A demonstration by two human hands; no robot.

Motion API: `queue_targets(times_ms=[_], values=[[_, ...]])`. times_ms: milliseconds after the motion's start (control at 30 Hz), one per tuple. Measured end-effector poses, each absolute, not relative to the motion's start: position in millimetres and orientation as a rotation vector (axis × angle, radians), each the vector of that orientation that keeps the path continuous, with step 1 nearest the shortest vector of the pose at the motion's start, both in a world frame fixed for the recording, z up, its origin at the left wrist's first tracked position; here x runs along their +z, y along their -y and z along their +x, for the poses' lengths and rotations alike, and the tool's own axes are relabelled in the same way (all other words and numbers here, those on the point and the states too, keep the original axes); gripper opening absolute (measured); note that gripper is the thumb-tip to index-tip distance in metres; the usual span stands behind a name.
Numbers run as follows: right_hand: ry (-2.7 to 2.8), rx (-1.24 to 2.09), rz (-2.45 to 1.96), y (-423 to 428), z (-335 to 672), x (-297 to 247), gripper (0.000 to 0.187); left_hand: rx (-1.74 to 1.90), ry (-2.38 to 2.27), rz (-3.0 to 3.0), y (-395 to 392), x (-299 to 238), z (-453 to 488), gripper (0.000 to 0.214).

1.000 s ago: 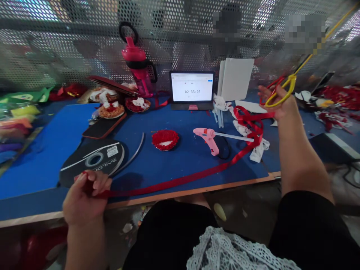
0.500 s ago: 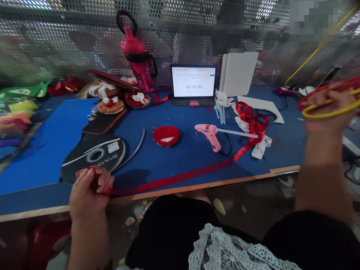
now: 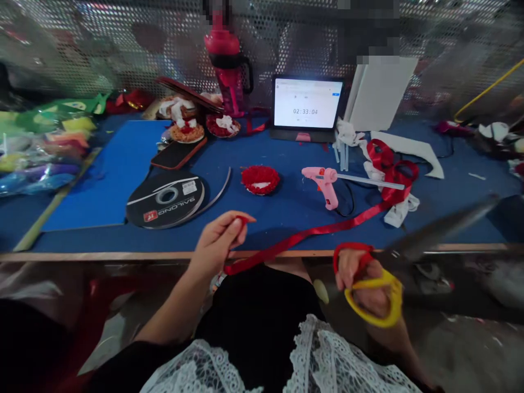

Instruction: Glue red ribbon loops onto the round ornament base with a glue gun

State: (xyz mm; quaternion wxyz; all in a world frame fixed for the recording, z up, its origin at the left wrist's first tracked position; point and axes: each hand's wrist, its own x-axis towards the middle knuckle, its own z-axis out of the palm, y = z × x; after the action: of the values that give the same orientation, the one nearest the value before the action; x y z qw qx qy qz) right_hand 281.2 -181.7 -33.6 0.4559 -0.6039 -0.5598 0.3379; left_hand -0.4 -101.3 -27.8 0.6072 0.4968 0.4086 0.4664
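Observation:
My left hand pinches the end of a long red ribbon just in front of the table's front edge. The ribbon runs right across the blue table top to a tangled red heap beside white scraps. My right hand is closed in the red and yellow handles of a pair of scissors. Their blades point up and to the right, blurred by motion, and lie to the right of the ribbon without touching it.
On the table lie a black ribbon spool, a red ruffled disc, a pink glue gun, a phone, a lit tablet and a pink bottle. Coloured packets sit at the left. A perforated metal screen stands behind.
My right hand brought the scissors down from the upper right to in front of my lap. My left hand moved right along the table edge with the ribbon end. My view shifted left.

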Motion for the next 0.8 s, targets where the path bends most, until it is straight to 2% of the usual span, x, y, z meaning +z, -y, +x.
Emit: queue_targets(times_ms=[33,233,367,667,800], values=[[1.361,0.879,-1.423,180.7,267.6,-36.2,0.055,1.013,-0.898,1.164,102.9,-27.6,6.4,0.026],[1.201,1.128,-1.182,147.3,213.6,-29.0,0.033,0.963,-0.705,1.214,107.5,-22.1,26.6,0.028],[1.239,1.32,-1.129,128.9,199.5,-32.8,0.028,0.885,-0.711,1.248,110.4,-22.9,27.6,0.03],[1.263,1.187,-1.13,128.3,192.9,-41.5,0.026,0.759,-0.705,1.284,105.7,-36.0,16.1,0.024],[1.253,1.198,-0.996,125.9,197.7,-40.9,0.037,0.849,-0.8,1.3,99.6,-33.8,12.3,0.026]])
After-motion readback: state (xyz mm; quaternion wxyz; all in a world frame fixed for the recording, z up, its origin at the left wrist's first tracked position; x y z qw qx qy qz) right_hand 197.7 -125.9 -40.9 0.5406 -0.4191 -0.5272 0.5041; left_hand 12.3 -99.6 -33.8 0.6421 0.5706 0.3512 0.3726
